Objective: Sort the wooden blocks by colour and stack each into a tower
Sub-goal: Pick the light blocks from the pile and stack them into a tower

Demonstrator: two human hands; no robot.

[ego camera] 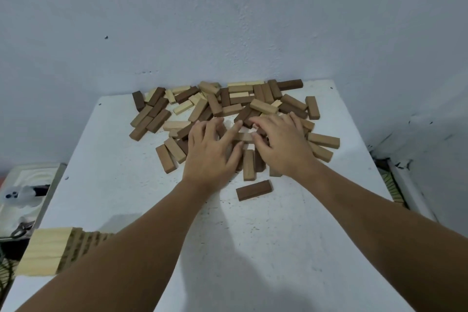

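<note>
From over the person's shoulders, a white table point(106, 185) runs back to a pale blue wall point(228, 20). A loose heap of wooden blocks point(235, 101) lies spread across the far half of the table, right up against the wall. Three shades are mixed together in it: pale cream, mid tan and dark brown, most blocks lying flat at all angles, some resting on others.

Both bare arms reach forward into the near edge of the heap. The left hand point(210, 154) lies palm down with its fingers spread over the blocks, and the forefinger stretches toward the right hand. The right hand point(281, 144) is also palm down, its fingers curled onto a tan block point(244, 137) lying crosswise between the two hands. Whether either hand actually pinches a block I cannot tell, since the palms hide what is under them.

One dark brown block point(254, 190) lies alone, flat on the table, just near of the heap and between the two forearms. A tan block point(248, 164) points toward the viewer just beyond it.

At the near left corner of the table stands a stack of pale blocks point(48, 251), with tan blocks visible behind it; the left forearm covers its right side.

Off the table to the left sits a tray point(22, 200) of blurred odds and ends.
</note>
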